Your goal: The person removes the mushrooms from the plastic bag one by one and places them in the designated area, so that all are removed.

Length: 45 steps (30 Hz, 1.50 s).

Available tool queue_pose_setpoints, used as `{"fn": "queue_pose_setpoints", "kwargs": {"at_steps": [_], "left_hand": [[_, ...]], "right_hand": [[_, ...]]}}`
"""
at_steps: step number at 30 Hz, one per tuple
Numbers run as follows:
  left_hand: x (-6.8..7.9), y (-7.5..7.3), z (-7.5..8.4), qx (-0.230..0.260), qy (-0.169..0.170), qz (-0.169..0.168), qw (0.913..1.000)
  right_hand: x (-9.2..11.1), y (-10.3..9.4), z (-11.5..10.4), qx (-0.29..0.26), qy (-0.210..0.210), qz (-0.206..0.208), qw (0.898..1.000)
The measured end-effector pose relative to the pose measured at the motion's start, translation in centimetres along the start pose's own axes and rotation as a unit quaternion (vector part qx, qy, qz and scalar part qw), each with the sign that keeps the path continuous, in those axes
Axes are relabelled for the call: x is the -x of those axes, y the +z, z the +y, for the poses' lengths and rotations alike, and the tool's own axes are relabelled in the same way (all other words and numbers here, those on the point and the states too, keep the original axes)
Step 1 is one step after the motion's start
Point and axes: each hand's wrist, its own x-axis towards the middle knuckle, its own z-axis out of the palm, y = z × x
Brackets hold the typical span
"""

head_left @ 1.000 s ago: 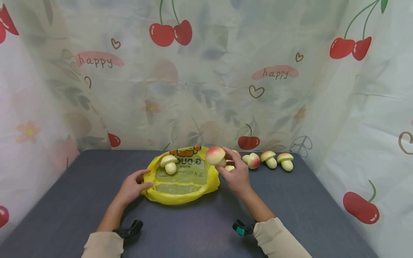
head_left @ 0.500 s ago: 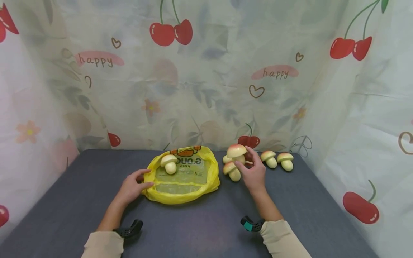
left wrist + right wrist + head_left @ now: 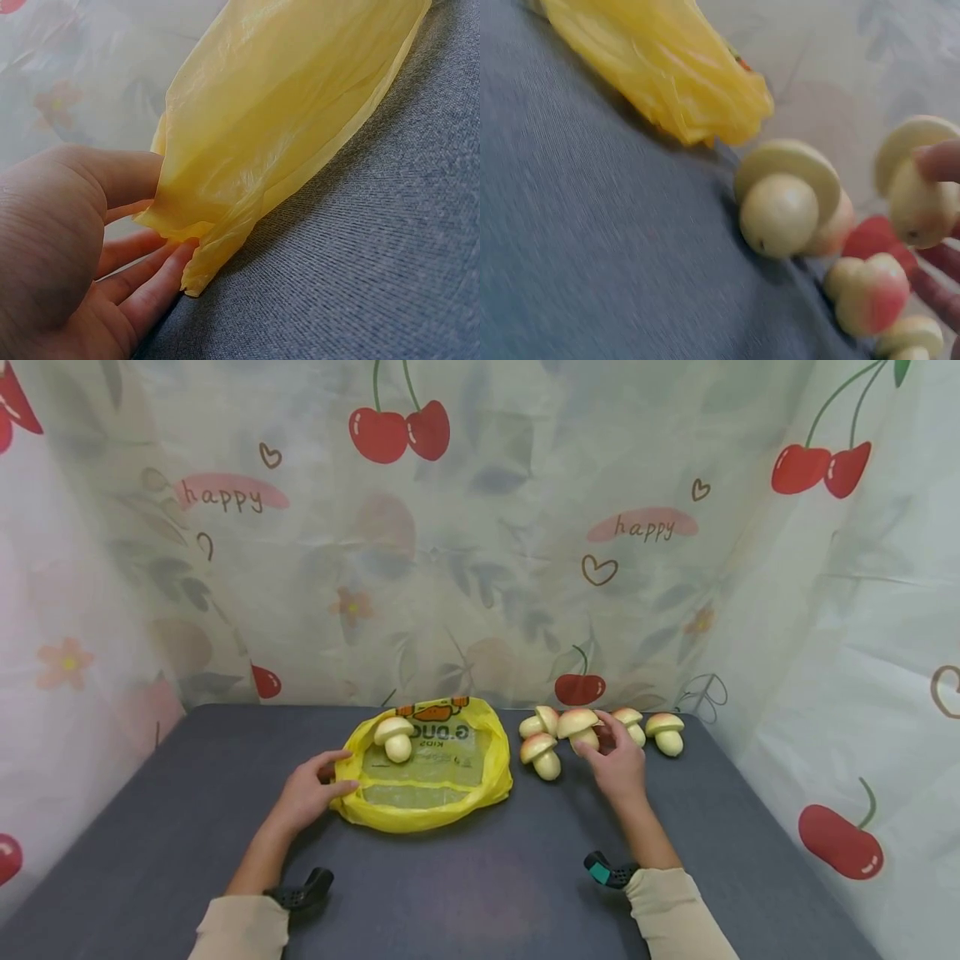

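Observation:
My left hand [image 3: 306,793] grips the left rim of a yellow plastic bag [image 3: 420,820], which lies spread with its mouth open. The left wrist view shows thumb and fingers on either side of the bag's thin edge. Inside that mouth lies a cream toy mushroom [image 3: 394,741]. To the right of the bag, my right hand [image 3: 621,768] holds another toy mushroom [image 3: 577,724] with a reddish cap, between thumb and fingers. In the right wrist view the held mushroom [image 3: 915,199] is raised, stem towards the camera.
Two toy mushrooms, a rear one [image 3: 538,722] and a front one [image 3: 542,757], lie between bag and right hand. Right of that hand are one partly hidden mushroom [image 3: 632,723] and another mushroom [image 3: 665,734]. A printed curtain [image 3: 480,527] stands behind the dark table [image 3: 450,893].
My right hand has carried its mushroom rightwards, from the bag's right edge to over the row of mushrooms. The left hand stays on the bag rim.

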Motion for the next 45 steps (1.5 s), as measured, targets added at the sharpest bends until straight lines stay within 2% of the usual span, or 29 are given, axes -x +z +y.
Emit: {"fn": "queue_pose_setpoints", "kwargs": {"at_steps": [8,14,21,27,45], "left_hand": [[-0.3,-0.2,0.0,-0.003,0.002,0.001,1.0000],[-0.3,-0.2,0.1,-0.007,-0.006,-0.002,1.0000],[-0.1,-0.3,0.3,-0.008,-0.010,-0.003,0.9999],[-0.3,0.0,0.0,-0.006,-0.013,-0.004,0.9999],[0.1,0.0,0.3,-0.005,-0.019,-0.008,0.9998]], "right_hand": [[-0.6,-1.7,1.3,0.065,0.029,-0.108,0.992],[-0.7,-2.7,2.6,0.088,0.042,-0.150,0.984],[-0.6,-2.8,3.6,0.097,0.042,-0.203,0.973],[-0.3,-2.7,4.0,0.100,0.050,-0.217,0.970],[-0.5,-3.3,4.1,0.076,0.066,-0.230,0.968]]}}
